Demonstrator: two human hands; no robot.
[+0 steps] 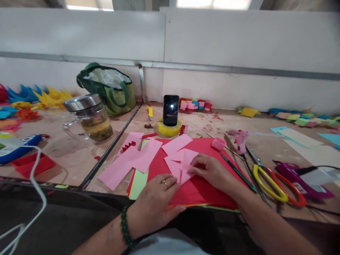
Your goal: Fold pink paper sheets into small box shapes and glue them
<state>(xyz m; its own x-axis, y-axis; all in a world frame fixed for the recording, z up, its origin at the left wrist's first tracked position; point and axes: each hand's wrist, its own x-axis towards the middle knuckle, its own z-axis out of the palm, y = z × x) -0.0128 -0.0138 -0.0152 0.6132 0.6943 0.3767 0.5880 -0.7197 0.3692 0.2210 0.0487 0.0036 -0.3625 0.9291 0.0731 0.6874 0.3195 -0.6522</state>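
Note:
My left hand (155, 198), with a ring and a green bead bracelet, lies flat with fingers out on the near edge of a red paper sheet (204, 193). My right hand (209, 170) presses its fingertips together on a small pink paper piece (183, 166) lying on the red sheet. More pink strips (132, 161) lie to the left over green and yellow sheets.
Yellow and red scissors (276, 182), a pink glue gun (240, 140) and a green pencil (236, 171) lie to the right. A phone (170, 109) stands in a yellow tape roll. A glass jar (92, 118), a green bag (110, 88) and paper flowers (34, 99) sit at the left.

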